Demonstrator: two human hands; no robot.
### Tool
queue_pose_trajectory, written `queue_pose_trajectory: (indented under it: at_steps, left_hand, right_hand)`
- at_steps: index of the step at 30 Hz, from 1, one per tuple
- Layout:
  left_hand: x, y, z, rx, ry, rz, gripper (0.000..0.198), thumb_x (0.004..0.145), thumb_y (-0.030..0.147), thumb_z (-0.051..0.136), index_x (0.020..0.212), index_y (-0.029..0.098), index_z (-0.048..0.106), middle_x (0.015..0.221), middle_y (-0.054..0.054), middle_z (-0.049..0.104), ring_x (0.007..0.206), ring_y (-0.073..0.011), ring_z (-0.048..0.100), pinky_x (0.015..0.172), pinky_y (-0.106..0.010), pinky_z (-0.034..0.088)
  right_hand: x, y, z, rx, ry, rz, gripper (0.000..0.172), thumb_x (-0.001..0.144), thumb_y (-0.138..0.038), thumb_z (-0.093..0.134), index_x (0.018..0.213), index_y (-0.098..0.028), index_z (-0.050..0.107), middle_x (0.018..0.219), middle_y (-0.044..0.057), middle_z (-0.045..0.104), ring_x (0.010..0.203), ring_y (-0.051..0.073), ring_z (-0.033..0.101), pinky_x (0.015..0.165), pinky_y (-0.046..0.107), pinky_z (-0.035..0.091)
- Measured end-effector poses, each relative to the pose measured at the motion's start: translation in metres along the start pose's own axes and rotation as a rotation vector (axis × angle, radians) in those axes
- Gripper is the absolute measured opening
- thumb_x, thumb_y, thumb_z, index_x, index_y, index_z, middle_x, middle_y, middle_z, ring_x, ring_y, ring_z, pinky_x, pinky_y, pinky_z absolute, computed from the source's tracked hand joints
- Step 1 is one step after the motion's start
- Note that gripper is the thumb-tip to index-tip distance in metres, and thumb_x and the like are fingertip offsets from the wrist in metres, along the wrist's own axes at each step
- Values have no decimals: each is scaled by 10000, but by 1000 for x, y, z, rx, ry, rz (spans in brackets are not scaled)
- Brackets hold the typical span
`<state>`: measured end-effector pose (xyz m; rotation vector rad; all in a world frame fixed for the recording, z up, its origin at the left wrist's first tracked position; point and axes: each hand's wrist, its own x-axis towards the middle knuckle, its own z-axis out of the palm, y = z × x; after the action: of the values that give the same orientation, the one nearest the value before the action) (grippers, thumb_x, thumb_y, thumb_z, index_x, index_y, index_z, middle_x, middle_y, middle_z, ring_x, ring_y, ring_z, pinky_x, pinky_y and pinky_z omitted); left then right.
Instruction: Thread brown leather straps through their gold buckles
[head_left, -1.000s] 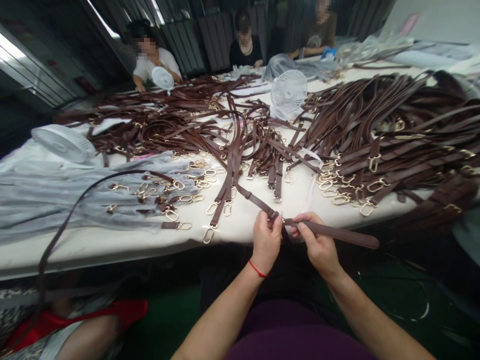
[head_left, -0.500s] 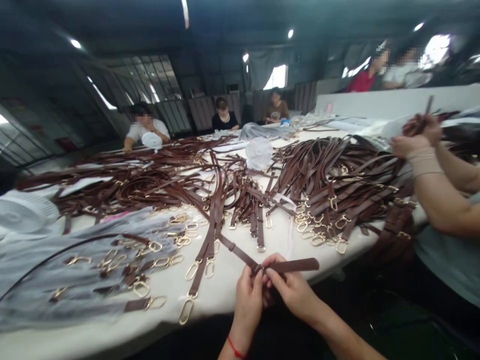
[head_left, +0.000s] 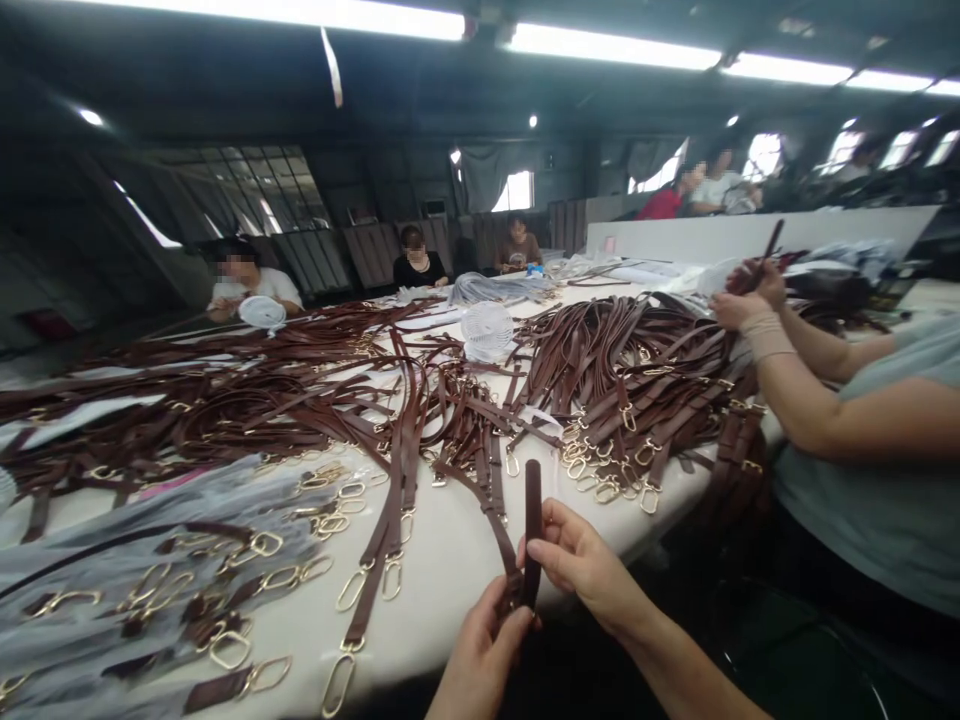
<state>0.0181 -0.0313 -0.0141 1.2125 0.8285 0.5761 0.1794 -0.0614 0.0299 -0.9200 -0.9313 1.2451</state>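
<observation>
The left hand [head_left: 480, 660] and right hand [head_left: 581, 555] are bare, and a bare forearm [head_left: 682, 640] runs back from the right hand; the fingernails [head_left: 546, 520] look short, as far as this soft view shows.

- brown leather strap [head_left: 532, 520]: smooth, soft sheen
- gold metal clasps [head_left: 339, 685]: polished, glossy
- grey plastic sheeting [head_left: 90, 585]: thin, translucent, crinkled
- white plastic fan [head_left: 487, 331]: matt

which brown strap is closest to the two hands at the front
The dark brown leather strap standing upright between the left hand and right hand; the straps near it lie flat on the white table.
</observation>
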Motion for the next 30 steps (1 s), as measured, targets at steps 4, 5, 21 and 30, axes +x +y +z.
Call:
queue_pose_trajectory:
  at_steps: [4,5,21,30]
  left_hand:
    - [5,-3,7,-16,5,7,389,791,373,662,1086,127,604,769,-34,617,520,-68,376,482,-209,244]
    - [6,-4,10,-38,35,11,357,789,347,657,1062,122,606,772,-34,615,511,-62,367,477,-206,242]
    - [10,-9,18,-136,218,38,307,727,177,538,1017,100,603,616,26,517,471,-66,411,436,-182,308]
    - [10,-17,14,-108,222,169,184,827,257,549,935,112,582,690,-14,583,507,-84,503,461,-196,391]
  right_hand:
    - [-14,0,-3,-147,-4,-13,257,879,-453,601,875,-200,558,686,-21,588,470,78,382,476,214,315]
    - [-18,0,-5,-216,-13,-10,286,898,-453,574,796,-186,578,667,-13,575,511,94,423,522,229,349]
    - [-34,25,-30,-514,-192,163,404,912,-429,529,614,-170,617,754,34,523,792,200,521,798,327,364]
    - [-33,38,-15,-388,-120,204,352,870,-434,584,646,-164,550,684,15,532,703,168,485,705,297,357]
